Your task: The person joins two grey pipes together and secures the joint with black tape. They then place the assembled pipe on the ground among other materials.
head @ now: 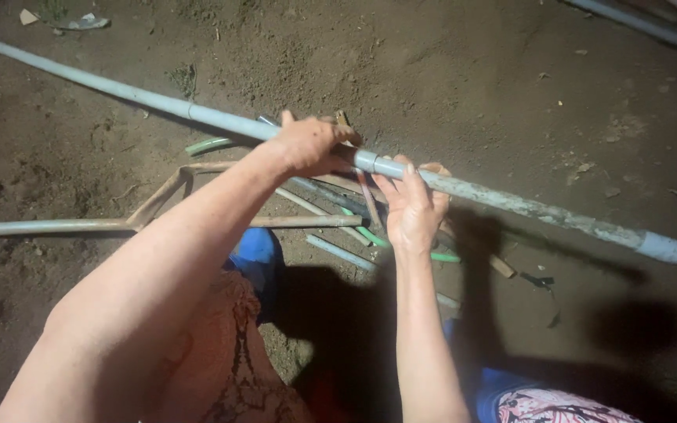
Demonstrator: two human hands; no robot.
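With your left hand (307,145) and right hand (413,205) both clenched on the long grey pipe (158,102) crossing the frame's middle, its dirt-caked lower-right end could sag and twist your grip loose

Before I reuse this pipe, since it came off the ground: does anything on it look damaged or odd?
Yes. The long grey pipe, gripped by the left hand and right hand, is crusted with dirt along its right stretch, unlike its cleaner left half. No crack shows.
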